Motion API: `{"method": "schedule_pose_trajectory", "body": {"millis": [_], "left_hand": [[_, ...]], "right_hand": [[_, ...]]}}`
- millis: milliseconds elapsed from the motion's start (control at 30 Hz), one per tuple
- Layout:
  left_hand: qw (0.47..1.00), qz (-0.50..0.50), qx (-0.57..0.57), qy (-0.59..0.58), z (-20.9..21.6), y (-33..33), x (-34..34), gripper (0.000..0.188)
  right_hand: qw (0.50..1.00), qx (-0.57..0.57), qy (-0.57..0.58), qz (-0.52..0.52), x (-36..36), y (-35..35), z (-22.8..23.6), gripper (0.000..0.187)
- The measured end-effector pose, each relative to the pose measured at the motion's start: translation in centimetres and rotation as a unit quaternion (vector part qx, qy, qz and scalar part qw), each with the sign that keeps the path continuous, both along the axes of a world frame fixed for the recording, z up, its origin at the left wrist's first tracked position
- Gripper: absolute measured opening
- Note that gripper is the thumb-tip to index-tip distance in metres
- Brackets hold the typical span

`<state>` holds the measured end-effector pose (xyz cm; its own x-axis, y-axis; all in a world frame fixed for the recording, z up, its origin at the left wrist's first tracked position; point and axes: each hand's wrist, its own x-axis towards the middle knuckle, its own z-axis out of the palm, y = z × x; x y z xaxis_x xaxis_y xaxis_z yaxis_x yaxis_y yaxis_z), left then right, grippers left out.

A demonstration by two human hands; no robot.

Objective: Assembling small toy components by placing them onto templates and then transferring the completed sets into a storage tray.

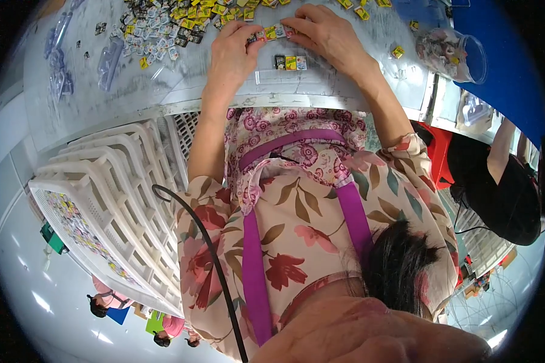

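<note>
My left hand [232, 53] and my right hand [328, 37] meet over the far part of the table, fingers bent in a pinch. Between them lies a short row of tiny boxes [271, 32], dark at the left end, yellow in the middle and whitish at the right. Left fingertips close on the dark end, right fingertips on the white end. Just nearer to me, a second row of three tiny boxes [291, 63], black, yellow and white, sits side by side on the tabletop, touched by neither hand.
A loose heap of white, black and yellow tiny boxes [163, 36] spreads at the far left. Clear plastic pieces [109, 63] lie beyond it. At the right a clear tub [466, 57] rests on its side with small pieces inside. White plastic crates [121, 175] stand stacked below left.
</note>
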<state>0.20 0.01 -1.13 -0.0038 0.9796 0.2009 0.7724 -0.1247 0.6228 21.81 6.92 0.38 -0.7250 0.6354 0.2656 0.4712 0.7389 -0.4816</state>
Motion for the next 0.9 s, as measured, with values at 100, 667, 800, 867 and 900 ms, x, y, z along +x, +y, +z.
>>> {"method": "schedule_pose_trajectory", "body": {"millis": [100,667,800,867,900], "left_hand": [[1.000,-0.004,0.008,0.004,-0.2,0.1,-0.1,0.021],[0.995,-0.034,-0.078,-0.050,5.7,-6.3,1.5,0.022],[0.990,-0.069,-0.115,-0.043,4.0,-6.5,1.2,0.023],[0.990,-0.070,-0.115,-0.047,3.6,-6.2,1.0,0.023],[0.990,-0.069,-0.115,-0.050,3.4,-6.0,1.0,0.023]], "right_hand": [[1.000,-0.004,0.008,-0.003,-0.1,0.2,0.0,0.024],[0.996,-0.082,0.028,-0.033,1.8,-6.6,2.7,0.028],[0.996,-0.060,0.033,-0.053,1.6,-7.9,0.7,0.026],[0.997,-0.050,0.037,-0.056,1.6,-7.8,0.5,0.025],[0.997,-0.040,0.042,-0.056,1.6,-7.7,0.3,0.024]]}}
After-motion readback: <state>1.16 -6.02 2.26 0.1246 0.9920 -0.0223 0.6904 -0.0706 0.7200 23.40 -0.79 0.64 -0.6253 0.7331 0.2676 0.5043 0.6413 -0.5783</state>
